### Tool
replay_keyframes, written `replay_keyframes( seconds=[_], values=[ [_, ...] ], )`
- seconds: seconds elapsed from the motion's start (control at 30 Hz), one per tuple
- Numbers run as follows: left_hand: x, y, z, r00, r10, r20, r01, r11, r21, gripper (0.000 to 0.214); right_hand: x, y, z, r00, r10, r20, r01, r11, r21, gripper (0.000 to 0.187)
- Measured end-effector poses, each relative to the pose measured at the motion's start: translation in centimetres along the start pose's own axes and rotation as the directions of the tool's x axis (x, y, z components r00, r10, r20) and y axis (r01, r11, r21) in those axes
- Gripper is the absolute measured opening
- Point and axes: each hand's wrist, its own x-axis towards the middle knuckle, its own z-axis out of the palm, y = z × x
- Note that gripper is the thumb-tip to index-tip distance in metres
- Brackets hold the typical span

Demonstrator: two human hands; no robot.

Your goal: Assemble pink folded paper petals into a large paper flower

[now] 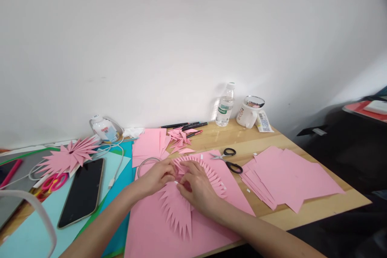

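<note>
A pleated pink paper fan with spiky cut edges (178, 209) curves around on a large pink sheet (145, 225). At its upper left part my left hand (160, 175) has its fingertips pinched on the paper. Beside it, my right hand (196, 187) lies over the middle of the folded fan, fingers bent and gripping it near the centre. Both hands cover the inner folds, so what exactly sits between the fingertips is hidden. Black-handled scissors (232, 166) lie partly on the sheet, to the right of my right hand.
Cut pink sheets (290, 177) are stacked at right. A finished-looking pink paper rosette (71, 154), a phone (83, 193) and pink scissors (56, 182) lie at left. At the wall stand a water bottle (225, 107), a white mug (248, 115) and a white bottle (104, 129); pens (193, 125) lie nearby.
</note>
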Motion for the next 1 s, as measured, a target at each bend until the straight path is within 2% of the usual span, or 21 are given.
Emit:
replay_keyframes(
  seconds=[0.17,0.27,0.37,0.5,0.6,0.73,0.83,0.9,1.0],
  values=[
    [0.0,-0.3,0.6,0.998,0.054,-0.029,-0.050,0.991,0.121,0.021,0.0,0.3,0.1,1.000,0.002,-0.005,-0.002,1.000,0.006,0.011],
    [-0.4,0.8,0.3,0.987,0.157,-0.030,-0.150,0.973,0.175,0.020,0.0,0.4,0.0,1.000,0.007,-0.004,-0.007,1.000,0.010,0.010],
    [-0.8,2.0,0.0,0.974,0.226,-0.010,-0.213,0.929,0.304,0.021,0.0,0.5,0.1,1.000,0.003,-0.002,-0.003,1.000,0.016,0.010],
    [-1.0,2.4,0.0,0.949,0.304,0.083,-0.298,0.778,0.553,0.027,0.0,0.7,0.2,1.000,-0.004,-0.013,0.004,1.000,0.016,0.011],
    [-1.1,2.0,0.3,0.936,0.306,0.174,-0.340,0.655,0.675,0.026,0.0,0.8,0.2,1.000,-0.005,-0.025,0.005,1.000,0.021,0.011],
    [-1.4,1.7,0.5,0.943,0.246,0.224,-0.330,0.612,0.719,0.027,0.0,0.7,0.2,0.999,-0.009,-0.033,0.009,1.000,0.024,0.010],
    [-1.5,1.8,0.5,0.937,0.256,0.236,-0.344,0.580,0.738,0.028,0.0,0.7,0.2,0.999,-0.013,-0.031,0.014,1.000,0.023,0.011],
    [-1.5,1.9,0.5,0.924,0.293,0.246,-0.371,0.529,0.764,0.027,0.0,0.6,0.2,0.999,-0.012,-0.034,0.012,1.000,0.025,0.012],
    [-1.5,1.8,0.6,0.896,0.343,0.282,-0.412,0.405,0.816,0.023,0.0,0.6,0.2,0.999,-0.007,-0.039,0.008,1.000,0.027,0.014]
  ],
)
